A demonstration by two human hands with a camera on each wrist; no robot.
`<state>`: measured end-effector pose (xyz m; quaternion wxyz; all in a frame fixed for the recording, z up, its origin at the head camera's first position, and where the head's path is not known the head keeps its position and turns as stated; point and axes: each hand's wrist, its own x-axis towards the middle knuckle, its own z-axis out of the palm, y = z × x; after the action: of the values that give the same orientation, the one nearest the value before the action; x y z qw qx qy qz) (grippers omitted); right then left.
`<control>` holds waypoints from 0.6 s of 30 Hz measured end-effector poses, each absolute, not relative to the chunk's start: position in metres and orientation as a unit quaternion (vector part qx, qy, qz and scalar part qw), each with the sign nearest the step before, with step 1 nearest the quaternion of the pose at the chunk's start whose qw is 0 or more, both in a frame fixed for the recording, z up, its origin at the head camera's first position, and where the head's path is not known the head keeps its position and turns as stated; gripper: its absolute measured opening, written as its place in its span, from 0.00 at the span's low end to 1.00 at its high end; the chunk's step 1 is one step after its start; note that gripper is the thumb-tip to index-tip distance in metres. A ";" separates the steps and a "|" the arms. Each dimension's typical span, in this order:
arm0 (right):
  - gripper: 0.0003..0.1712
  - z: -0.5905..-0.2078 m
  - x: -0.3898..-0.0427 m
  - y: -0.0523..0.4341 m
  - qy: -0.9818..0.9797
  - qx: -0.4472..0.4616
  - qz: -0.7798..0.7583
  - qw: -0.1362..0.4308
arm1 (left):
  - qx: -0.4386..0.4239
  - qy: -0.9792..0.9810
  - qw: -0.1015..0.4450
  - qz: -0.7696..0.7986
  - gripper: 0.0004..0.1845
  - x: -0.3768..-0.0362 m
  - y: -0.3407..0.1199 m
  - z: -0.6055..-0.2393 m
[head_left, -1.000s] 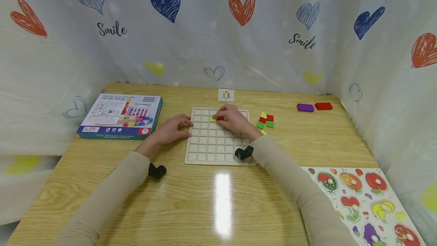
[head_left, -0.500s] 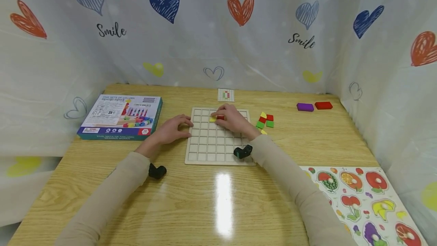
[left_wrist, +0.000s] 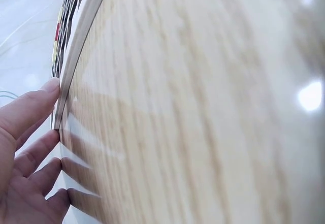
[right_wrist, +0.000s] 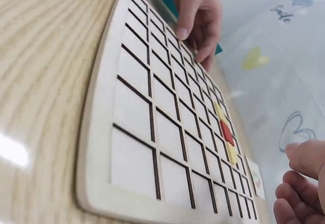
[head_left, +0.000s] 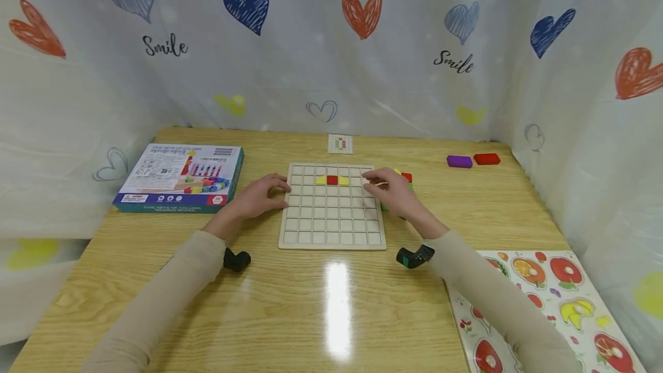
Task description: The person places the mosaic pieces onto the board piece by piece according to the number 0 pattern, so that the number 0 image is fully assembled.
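A wooden grid board [head_left: 331,229] lies flat on the table. Near its far side, a red square tile [head_left: 332,180] sits in a cell between a yellow tile [head_left: 321,180] and another yellow tile [head_left: 344,181]; both yellow ones have a sloped or curved side. My left hand [head_left: 257,195] rests with its thumb and fingertips against the board's left edge, fingers relaxed. Over the right edge is my right hand [head_left: 396,194], loosely bent with no tile visible in it. It partly hides loose tiles, including a red one [head_left: 407,177] and a green one [head_left: 384,207].
A small pattern card [head_left: 340,144] lies beyond the board. To the left is a boxed toy set [head_left: 178,177]. A purple block [head_left: 459,161] and a red block [head_left: 487,159] lie at back right. A fruit puzzle board [head_left: 585,289] occupies the front right, under the right forearm.
My right hand has let go of the tile at the top row of pieces and moved right, toward the loose tiles. The yellow-red-yellow row is now uncovered. My left hand stays at the board's edge.
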<state>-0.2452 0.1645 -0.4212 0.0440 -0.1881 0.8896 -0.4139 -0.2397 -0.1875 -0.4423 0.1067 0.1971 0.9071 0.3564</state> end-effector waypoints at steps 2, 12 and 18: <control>0.22 -0.421 -0.236 0.177 0.890 -0.170 -0.420 0.044 | 0.198 0.906 0.109 0.357 0.17 -0.240 -0.187 -0.442; 0.21 -0.428 -0.212 0.222 0.903 -0.120 -0.411 0.030 | 0.187 0.905 0.117 0.363 0.18 -0.241 -0.188 -0.444; 0.21 -0.436 -0.208 0.238 0.910 -0.118 -0.398 0.025 | 0.188 0.905 0.117 0.363 0.18 -0.240 -0.188 -0.442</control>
<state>-0.2079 0.2378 -0.4358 0.0246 -0.1179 0.9096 -0.3976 -0.2403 -0.1878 -0.4422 0.1166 0.1881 0.9052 0.3627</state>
